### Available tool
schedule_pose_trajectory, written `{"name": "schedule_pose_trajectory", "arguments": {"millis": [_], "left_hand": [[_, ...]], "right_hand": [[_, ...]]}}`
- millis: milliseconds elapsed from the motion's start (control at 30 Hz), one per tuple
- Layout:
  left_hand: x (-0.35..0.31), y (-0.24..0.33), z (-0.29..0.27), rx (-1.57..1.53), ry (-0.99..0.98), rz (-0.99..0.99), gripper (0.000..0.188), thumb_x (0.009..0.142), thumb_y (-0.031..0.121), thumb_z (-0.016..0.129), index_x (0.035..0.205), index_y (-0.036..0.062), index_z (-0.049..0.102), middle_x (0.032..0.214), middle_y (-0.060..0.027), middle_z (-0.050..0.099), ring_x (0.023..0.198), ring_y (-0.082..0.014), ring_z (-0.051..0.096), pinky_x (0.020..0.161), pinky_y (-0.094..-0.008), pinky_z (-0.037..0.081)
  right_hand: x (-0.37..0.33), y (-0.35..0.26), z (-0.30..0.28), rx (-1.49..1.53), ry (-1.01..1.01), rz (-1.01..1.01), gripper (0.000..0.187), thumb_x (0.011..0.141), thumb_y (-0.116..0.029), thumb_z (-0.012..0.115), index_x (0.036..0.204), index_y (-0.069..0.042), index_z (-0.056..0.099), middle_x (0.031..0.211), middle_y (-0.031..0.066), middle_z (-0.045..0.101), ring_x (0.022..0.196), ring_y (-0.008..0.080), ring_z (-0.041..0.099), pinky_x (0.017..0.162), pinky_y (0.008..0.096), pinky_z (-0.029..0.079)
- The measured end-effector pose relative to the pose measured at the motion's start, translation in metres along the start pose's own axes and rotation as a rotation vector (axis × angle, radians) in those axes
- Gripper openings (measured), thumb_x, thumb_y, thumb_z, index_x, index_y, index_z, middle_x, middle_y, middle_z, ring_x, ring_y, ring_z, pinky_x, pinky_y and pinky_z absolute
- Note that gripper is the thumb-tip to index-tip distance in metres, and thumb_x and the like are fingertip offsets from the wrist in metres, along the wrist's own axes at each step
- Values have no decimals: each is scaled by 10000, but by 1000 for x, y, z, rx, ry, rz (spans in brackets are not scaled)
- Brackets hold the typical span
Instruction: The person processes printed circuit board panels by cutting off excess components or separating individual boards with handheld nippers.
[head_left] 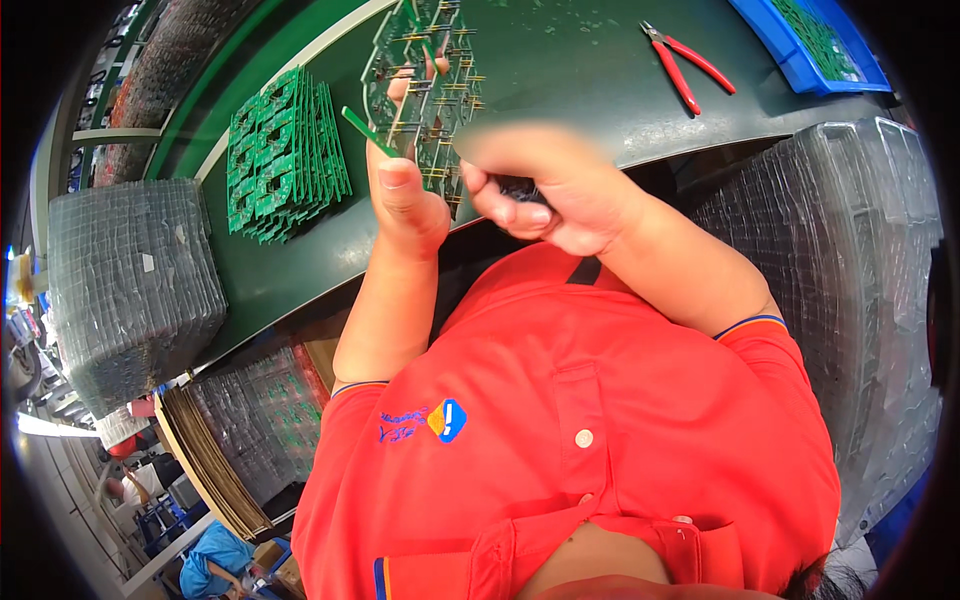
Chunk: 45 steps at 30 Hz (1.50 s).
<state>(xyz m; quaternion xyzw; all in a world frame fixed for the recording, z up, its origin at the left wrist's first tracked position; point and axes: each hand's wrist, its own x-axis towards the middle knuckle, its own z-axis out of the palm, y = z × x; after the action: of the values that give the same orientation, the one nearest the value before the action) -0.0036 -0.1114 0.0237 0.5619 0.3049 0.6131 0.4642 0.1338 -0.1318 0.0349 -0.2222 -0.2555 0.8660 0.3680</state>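
My left hand [410, 205] is closed around a green circuit board panel [440, 130], held up on edge above the green work table [560, 90]. Pins and small parts stick out from the panel's face. A thin green strip [368, 131] juts out beside my left thumb. Close to the panel's right side, my right hand [570, 190] has its fingers curled in. Something dark [518, 188] shows inside its grip, too hidden to name; the upper part of this hand is smeared. Left of my left hand, a stack of green circuit boards [285, 155] stands on the table.
Red-handled cutting pliers [690, 75] lie at the table's far right. Beyond them is a blue tray [797, 82] with green strips in it. Stacks of clear plastic trays [135, 285] rise at the left and right. Cardboard sheets [205, 460] stand lower left; other people are farther off.
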Motion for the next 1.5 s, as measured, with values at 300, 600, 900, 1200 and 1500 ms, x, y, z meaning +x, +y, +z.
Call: {"name": "schedule_pose_trajectory", "arguments": {"millis": [300,600,900,1200,1500], "left_hand": [[0,5,-1,264,-124,31,1007,655,796,374,1179,-63,416,1068,-115,509,886,-163,499,763,-286,409],[-9,7,-1,-68,-93,-100,1045,583,717,594,1268,-30,342,1225,-142,442,1089,-220,459,930,-357,368],[-17,15,-4,-45,-25,-163,1131,554,766,564,1308,-27,274,1269,-133,391,1154,-240,405,975,-380,320],[-26,20,-4,-123,-88,-270,1143,534,724,626,1316,-24,260,1292,-142,369,1195,-252,374,999,-390,300],[-29,19,-15,-187,-159,-276,1074,570,692,633,1319,16,266,1296,-173,363,1209,-286,362,1008,-418,295]], "right_hand": [[7,-1,-2,-245,32,-187,249,870,-244,533,792,-10,569,562,17,499,403,26,335,374,161,246],[3,-9,-5,-134,75,-179,248,868,-234,522,807,3,565,560,14,494,395,21,330,365,152,242],[2,-16,-15,-140,170,-247,250,888,-209,434,810,2,542,569,20,500,378,31,308,352,174,233],[12,-13,-23,-399,201,-358,281,898,-239,441,804,-2,561,559,9,495,387,27,313,364,169,234],[10,-22,-31,-226,171,-278,277,894,-242,441,816,-1,551,561,24,491,378,22,304,353,165,239]]}}
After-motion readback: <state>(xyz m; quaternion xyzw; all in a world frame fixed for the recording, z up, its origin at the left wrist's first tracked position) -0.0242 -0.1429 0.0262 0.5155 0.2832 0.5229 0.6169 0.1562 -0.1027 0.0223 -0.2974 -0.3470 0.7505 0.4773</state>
